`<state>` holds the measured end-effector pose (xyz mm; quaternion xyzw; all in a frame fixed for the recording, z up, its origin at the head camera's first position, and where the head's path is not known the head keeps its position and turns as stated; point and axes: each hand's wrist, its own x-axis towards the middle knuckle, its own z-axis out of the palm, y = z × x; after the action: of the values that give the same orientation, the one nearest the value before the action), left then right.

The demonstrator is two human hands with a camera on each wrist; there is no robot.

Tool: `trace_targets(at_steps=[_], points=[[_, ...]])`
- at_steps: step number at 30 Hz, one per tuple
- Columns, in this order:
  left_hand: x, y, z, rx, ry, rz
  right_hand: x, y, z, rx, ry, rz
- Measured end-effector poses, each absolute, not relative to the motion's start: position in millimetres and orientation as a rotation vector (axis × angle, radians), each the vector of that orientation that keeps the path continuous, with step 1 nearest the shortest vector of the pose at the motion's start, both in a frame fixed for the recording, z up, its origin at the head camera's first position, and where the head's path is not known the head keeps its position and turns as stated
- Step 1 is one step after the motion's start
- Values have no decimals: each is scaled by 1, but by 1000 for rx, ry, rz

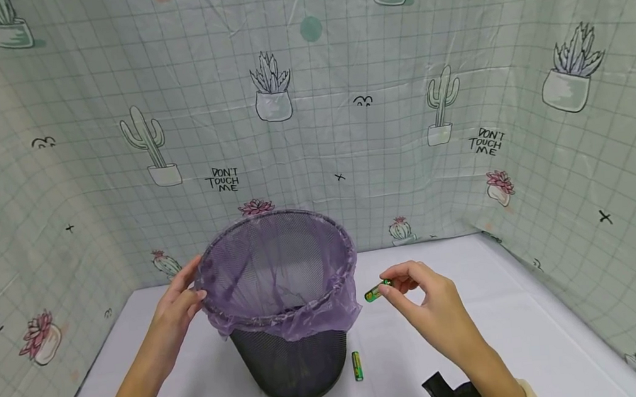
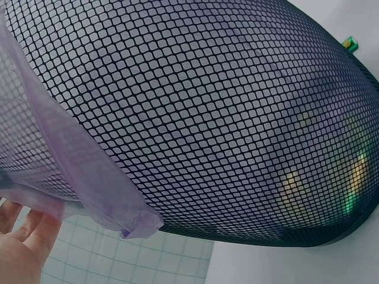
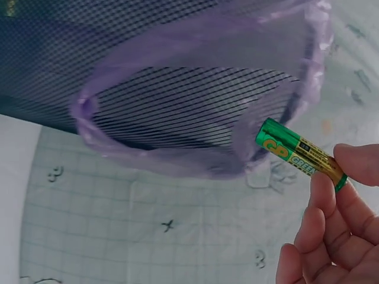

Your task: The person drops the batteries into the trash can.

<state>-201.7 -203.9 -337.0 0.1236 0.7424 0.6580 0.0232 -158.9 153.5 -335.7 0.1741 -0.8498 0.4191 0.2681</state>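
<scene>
Two risks: your right hand (image 1: 428, 293) pinches the green-and-gold cylindrical battery (image 1: 377, 291) just outside the purple-lined black mesh bin (image 1: 287, 302), steadied by your left hand's (image 1: 182, 298) relaxed fingers; released there, it would likely miss.

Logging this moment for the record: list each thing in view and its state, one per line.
mesh bin: upright on the table, lined.
purple bag: folded over the rim, mouth open.
left hand: touches the bin's rim.
right hand: pinches a battery.
held battery: beside the rim, outside.
second battery: lying on the table.
</scene>
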Motion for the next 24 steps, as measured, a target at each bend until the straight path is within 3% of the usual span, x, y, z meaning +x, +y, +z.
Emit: trace_targets(at_steps=[13,24], points=[[-201,-204,-338,363,2306,2024,-164,133,-300,605,-2206,1107],[-201,-204,-338,377,2295,2041,-167,114,-297,754,-2229,1090]])
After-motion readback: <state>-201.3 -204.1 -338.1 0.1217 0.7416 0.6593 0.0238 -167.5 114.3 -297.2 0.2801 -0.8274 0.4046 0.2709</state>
